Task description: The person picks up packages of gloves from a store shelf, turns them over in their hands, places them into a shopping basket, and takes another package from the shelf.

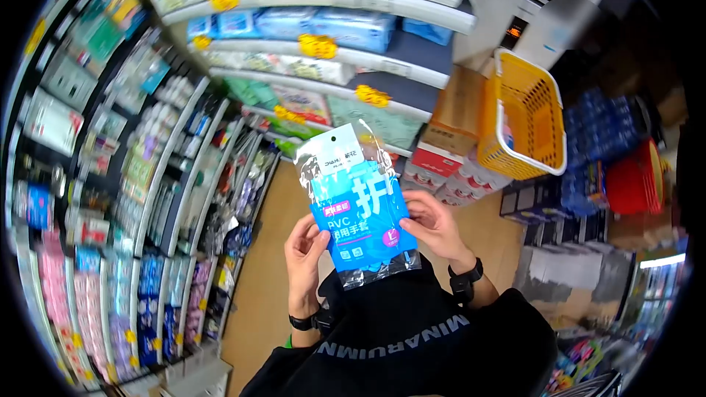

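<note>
A blue packet of PVC gloves point(358, 213) in clear plastic is held up in front of my chest, its printed face toward me and tilted slightly. My left hand point(304, 248) pinches its lower left edge between thumb and fingers. On the other side, my right hand point(432, 226) grips the right edge the same way. The packet's clear top with a white header and hang hole stands above both hands. Each wrist wears a black band. Fingers behind the packet are partly hidden.
Shelves with packs of tissues point(294, 26) run across the front, with yellow price tags. Hanging goods line the left-hand rack point(140, 154). A yellow basket point(523, 117) sits on stacked cartons at right, near bottled water packs point(599, 121) and a red basin point(632, 180). Wooden-toned floor point(254, 294) lies below.
</note>
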Action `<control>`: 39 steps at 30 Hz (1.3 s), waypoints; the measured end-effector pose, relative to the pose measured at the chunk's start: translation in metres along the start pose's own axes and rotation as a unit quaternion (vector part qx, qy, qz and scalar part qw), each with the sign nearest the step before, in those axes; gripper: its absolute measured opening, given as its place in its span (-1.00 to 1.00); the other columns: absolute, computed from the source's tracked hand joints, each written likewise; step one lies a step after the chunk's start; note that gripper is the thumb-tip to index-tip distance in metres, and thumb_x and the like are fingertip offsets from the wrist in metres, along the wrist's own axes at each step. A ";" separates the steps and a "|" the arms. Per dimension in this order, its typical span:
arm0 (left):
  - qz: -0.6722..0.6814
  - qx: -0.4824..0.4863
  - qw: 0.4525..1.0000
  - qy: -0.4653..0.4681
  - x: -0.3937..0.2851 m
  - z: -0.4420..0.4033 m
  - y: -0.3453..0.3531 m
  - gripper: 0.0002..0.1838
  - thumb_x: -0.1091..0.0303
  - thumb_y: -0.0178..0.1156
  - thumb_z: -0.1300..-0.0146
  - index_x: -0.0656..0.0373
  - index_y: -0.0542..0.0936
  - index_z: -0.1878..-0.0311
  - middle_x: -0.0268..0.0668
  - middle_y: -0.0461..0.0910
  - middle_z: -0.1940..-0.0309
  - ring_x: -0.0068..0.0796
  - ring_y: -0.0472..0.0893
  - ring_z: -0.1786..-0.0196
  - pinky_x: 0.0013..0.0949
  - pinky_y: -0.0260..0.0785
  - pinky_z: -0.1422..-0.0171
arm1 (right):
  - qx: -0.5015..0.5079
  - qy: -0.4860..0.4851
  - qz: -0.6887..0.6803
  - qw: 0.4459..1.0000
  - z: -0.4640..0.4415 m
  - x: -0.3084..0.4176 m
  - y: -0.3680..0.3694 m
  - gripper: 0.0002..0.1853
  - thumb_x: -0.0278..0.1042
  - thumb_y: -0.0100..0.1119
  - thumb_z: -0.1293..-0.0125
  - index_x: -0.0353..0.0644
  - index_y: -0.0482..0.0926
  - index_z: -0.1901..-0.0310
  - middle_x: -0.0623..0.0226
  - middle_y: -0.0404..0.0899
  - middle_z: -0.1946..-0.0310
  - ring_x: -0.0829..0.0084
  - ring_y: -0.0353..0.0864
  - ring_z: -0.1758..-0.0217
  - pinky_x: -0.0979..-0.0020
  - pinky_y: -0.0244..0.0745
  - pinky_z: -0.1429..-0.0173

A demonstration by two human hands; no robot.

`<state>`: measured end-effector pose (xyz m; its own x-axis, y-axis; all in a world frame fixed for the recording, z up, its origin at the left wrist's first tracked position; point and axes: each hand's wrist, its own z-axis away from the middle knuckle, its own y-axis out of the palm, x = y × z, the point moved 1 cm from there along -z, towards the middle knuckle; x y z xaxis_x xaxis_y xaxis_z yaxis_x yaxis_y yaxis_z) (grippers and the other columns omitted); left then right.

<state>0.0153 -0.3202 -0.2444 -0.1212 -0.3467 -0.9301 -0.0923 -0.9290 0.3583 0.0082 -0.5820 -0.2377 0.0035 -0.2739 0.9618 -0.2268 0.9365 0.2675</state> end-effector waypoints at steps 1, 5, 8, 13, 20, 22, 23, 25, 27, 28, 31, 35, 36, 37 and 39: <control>-0.002 0.017 1.000 -0.001 0.005 -0.007 0.007 -0.58 0.51 0.22 -0.38 0.36 0.47 -0.28 -0.24 0.69 0.03 -0.57 0.63 0.02 -0.50 0.43 -0.03 | -0.020 -0.008 0.001 1.000 0.006 0.000 -0.008 -0.51 -0.59 0.18 -0.42 -0.27 0.33 -0.34 0.24 0.63 -0.06 0.49 0.58 -0.13 0.43 0.46 -0.22; -0.001 0.082 0.996 -0.034 0.017 -0.027 0.043 -0.52 0.53 0.23 -0.37 0.37 0.44 -0.34 -0.23 0.66 -0.04 -0.54 0.61 -0.06 -0.47 0.43 -0.12 | -0.086 -0.037 -0.005 0.996 0.032 0.012 -0.039 -0.51 -0.60 0.18 -0.42 -0.27 0.34 -0.34 0.26 0.64 -0.06 0.50 0.58 -0.14 0.43 0.46 -0.23; 0.002 0.129 0.991 -0.040 0.032 -0.044 0.076 -0.44 0.55 0.23 -0.36 0.36 0.38 -0.40 -0.20 0.61 -0.13 -0.51 0.57 -0.14 -0.41 0.40 -0.23 | -0.128 -0.050 -0.011 0.990 0.050 0.021 -0.063 -0.51 -0.60 0.18 -0.42 -0.27 0.34 -0.35 0.28 0.64 -0.06 0.51 0.58 -0.14 0.44 0.46 -0.22; -0.018 0.181 0.981 -0.068 0.044 -0.069 0.155 -0.31 0.58 0.23 -0.34 0.32 0.24 -0.51 -0.16 0.57 -0.21 -0.47 0.54 -0.20 -0.34 0.37 -0.33 | -0.218 -0.066 -0.012 0.974 0.074 0.028 -0.121 -0.52 -0.61 0.18 -0.42 -0.27 0.35 -0.34 0.31 0.64 -0.06 0.53 0.58 -0.12 0.46 0.47 -0.20; -0.057 0.244 0.966 -0.071 0.080 -0.116 0.271 -0.21 0.65 0.21 -0.33 0.22 0.13 -0.58 -0.16 0.56 -0.22 -0.45 0.53 -0.22 -0.33 0.33 -0.37 | -0.251 -0.085 -0.001 0.964 0.086 0.053 -0.231 -0.47 -0.61 0.19 -0.40 -0.24 0.33 -0.37 0.32 0.61 -0.09 0.54 0.56 -0.13 0.49 0.48 -0.15; -0.061 0.243 0.965 -0.080 0.092 -0.130 0.301 -0.21 0.63 0.21 -0.34 0.21 0.12 -0.58 -0.15 0.55 -0.24 -0.43 0.53 -0.23 -0.31 0.32 -0.39 | -0.244 -0.088 0.003 0.966 0.088 0.064 -0.261 -0.44 -0.62 0.20 -0.40 -0.22 0.31 -0.40 0.30 0.60 -0.11 0.53 0.55 -0.14 0.49 0.48 -0.16; -0.064 0.250 0.963 -0.083 0.100 -0.137 0.315 -0.21 0.62 0.22 -0.34 0.21 0.11 -0.59 -0.15 0.53 -0.25 -0.42 0.52 -0.24 -0.31 0.32 -0.39 | -0.247 -0.076 -0.001 0.966 0.088 0.067 -0.276 -0.40 -0.62 0.20 -0.39 -0.19 0.27 -0.42 0.28 0.59 -0.12 0.52 0.55 -0.15 0.47 0.49 -0.17; -0.070 0.263 0.959 -0.081 0.109 -0.149 0.344 -0.22 0.61 0.21 -0.36 0.21 0.10 -0.59 -0.14 0.51 -0.28 -0.40 0.50 -0.27 -0.30 0.31 -0.40 | -0.249 -0.052 -0.010 0.967 0.089 0.075 -0.302 -0.29 -0.62 0.23 -0.38 -0.13 0.16 -0.49 0.23 0.59 -0.12 0.49 0.56 -0.14 0.43 0.50 -0.18; -0.077 0.261 0.959 -0.084 0.123 -0.161 0.365 -0.22 0.61 0.20 -0.37 0.20 0.10 -0.59 -0.13 0.51 -0.28 -0.40 0.50 -0.28 -0.30 0.31 -0.41 | -0.242 -0.039 -0.020 0.969 0.089 0.075 -0.329 -0.27 -0.62 0.23 -0.38 -0.12 0.13 -0.50 0.22 0.59 -0.11 0.49 0.56 -0.13 0.43 0.50 -0.18; -0.080 0.263 0.957 -0.088 0.129 -0.165 0.376 -0.23 0.61 0.19 -0.37 0.19 0.10 -0.59 -0.12 0.50 -0.27 -0.39 0.49 -0.29 -0.29 0.31 -0.41 | -0.239 -0.027 -0.026 0.970 0.090 0.077 -0.341 -0.25 -0.62 0.23 -0.38 -0.12 0.10 -0.51 0.20 0.59 -0.10 0.50 0.57 -0.11 0.44 0.50 -0.17; -0.064 0.269 0.957 -0.091 0.146 -0.177 0.401 -0.25 0.60 0.18 -0.39 0.16 0.12 -0.59 -0.12 0.50 -0.27 -0.39 0.49 -0.30 -0.32 0.31 -0.41 | -0.240 -0.030 -0.016 0.970 0.090 0.079 -0.371 -0.25 -0.63 0.23 -0.38 -0.13 0.09 -0.50 0.18 0.56 -0.13 0.47 0.55 -0.14 0.41 0.51 -0.19; -0.080 0.253 0.959 -0.098 0.157 -0.185 0.421 -0.29 0.53 0.16 -0.43 0.14 0.15 -0.58 -0.11 0.49 -0.28 -0.40 0.50 -0.28 -0.32 0.34 -0.39 | -0.236 -0.002 -0.020 0.972 0.086 0.088 -0.397 -0.24 -0.65 0.22 -0.37 -0.13 0.08 -0.50 0.17 0.52 -0.19 0.45 0.53 -0.20 0.37 0.52 -0.22; -0.097 0.241 0.961 -0.091 0.156 -0.187 0.425 -0.30 0.51 0.16 -0.43 0.14 0.15 -0.58 -0.11 0.48 -0.29 -0.40 0.51 -0.28 -0.31 0.35 -0.38 | -0.235 0.000 -0.022 0.972 0.083 0.086 -0.403 -0.24 -0.66 0.22 -0.37 -0.12 0.08 -0.50 0.16 0.52 -0.19 0.45 0.53 -0.20 0.37 0.52 -0.23; -0.099 0.236 0.962 -0.091 0.157 -0.188 0.428 -0.33 0.48 0.16 -0.44 0.13 0.18 -0.57 -0.12 0.48 -0.29 -0.41 0.51 -0.28 -0.31 0.36 -0.37 | -0.234 -0.009 -0.032 0.972 0.081 0.082 -0.409 -0.24 -0.66 0.23 -0.36 -0.11 0.08 -0.50 0.18 0.52 -0.18 0.46 0.54 -0.20 0.38 0.52 -0.23; -0.096 0.237 0.962 -0.099 0.158 -0.194 0.430 -0.33 0.48 0.16 -0.44 0.12 0.19 -0.56 -0.13 0.48 -0.29 -0.41 0.51 -0.28 -0.32 0.37 -0.37 | -0.236 -0.007 -0.029 0.971 0.077 0.083 -0.415 -0.24 -0.67 0.23 -0.36 -0.11 0.09 -0.50 0.19 0.52 -0.18 0.46 0.54 -0.20 0.38 0.52 -0.23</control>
<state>0.1480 -0.7997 -0.2525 -0.2380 -0.0990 -0.9662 -0.5668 -0.7937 0.2209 0.0276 -1.0105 -0.2739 -0.0106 -0.3281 0.9446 0.2445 0.9151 0.3206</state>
